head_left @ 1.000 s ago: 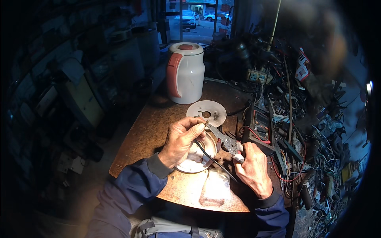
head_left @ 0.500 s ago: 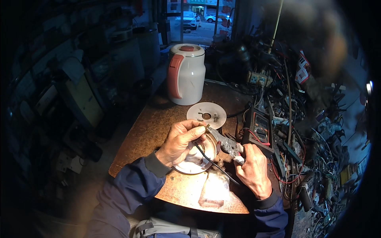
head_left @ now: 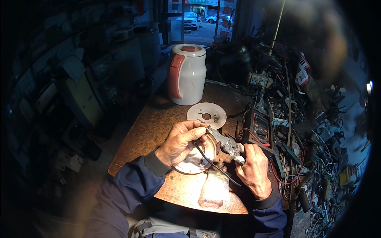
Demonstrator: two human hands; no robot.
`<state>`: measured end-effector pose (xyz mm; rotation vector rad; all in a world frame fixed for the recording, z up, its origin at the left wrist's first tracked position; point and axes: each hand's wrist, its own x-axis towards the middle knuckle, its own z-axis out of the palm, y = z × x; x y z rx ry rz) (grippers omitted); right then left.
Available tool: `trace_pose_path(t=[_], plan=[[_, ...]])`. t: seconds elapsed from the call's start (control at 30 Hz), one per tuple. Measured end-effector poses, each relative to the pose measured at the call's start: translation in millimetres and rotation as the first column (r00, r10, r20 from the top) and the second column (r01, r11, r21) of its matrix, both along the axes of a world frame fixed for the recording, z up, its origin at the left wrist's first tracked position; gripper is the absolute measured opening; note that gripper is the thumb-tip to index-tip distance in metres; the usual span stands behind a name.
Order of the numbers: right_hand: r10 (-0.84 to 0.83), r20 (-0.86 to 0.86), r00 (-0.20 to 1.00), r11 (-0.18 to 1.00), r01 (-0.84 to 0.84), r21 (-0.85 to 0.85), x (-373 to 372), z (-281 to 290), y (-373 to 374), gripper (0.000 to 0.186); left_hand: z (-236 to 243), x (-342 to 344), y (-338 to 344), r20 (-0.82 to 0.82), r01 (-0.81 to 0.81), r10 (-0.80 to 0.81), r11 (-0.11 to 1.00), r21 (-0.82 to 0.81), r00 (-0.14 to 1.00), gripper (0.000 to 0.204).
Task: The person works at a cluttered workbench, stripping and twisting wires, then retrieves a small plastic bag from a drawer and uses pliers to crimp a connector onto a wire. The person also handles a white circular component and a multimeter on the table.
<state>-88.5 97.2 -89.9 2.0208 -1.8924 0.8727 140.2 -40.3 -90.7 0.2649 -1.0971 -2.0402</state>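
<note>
The left hand (head_left: 177,142) pinches a slim, curving black cord (head_left: 209,160), the right hand (head_left: 254,169) grips tapered metal pliers (head_left: 227,144).

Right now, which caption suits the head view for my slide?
Left hand holding a black cable, right hand holding pliers over a table.

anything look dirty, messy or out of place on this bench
The pale disc beyond the left hand has dark smudges, possibly grime, that stand out on its light surface. At the right, a tangled heap of wires and parts looks disorderly.
</note>
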Motion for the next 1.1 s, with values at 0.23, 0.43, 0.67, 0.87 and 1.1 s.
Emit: trace_pose_path(t=[0.23, 0.43, 0.67, 0.87, 1.1], plan=[[0.01, 0.022, 1.0, 1.0, -0.01, -0.027, 0.5, -6.1, -1.5, 0.042, -0.1, 0.1, -0.2, 0.006, 0.0, 0.0, 1.0, 0.003, 1.0, 0.018], [0.016, -0.002, 1.0, 1.0, -0.016, 0.0, -1.6, -5.4, -1.4, 0.04, 0.1, 0.1, 0.4, -0.002, -0.007, 0.007, 1.0, -0.023, 1.0, 0.018], [0.028, 0.016, 0.999, 0.999, -0.028, -0.038, 2.0, -1.6, -0.8, 0.04, 4.0, 2.0, 1.2, 0.013, 0.015, -0.015, 1.0, -0.002, 1.0, 0.018], [0.04, 0.011, 0.999, 0.999, -0.04, -0.021, 1.8, 1.6, 0.3, 0.042, 0.4, 2.5, -0.6, 0.008, 0.039, -0.039, 0.999, 0.008, 0.999, 0.019], [0.039, 0.007, 0.999, 0.999, -0.038, -0.022, 2.3, 3.0, 0.8, 0.043, 1.1, 3.5, -2.0, -0.027, 0.071, -0.07, 0.997, 0.025, 0.997, 0.018]])
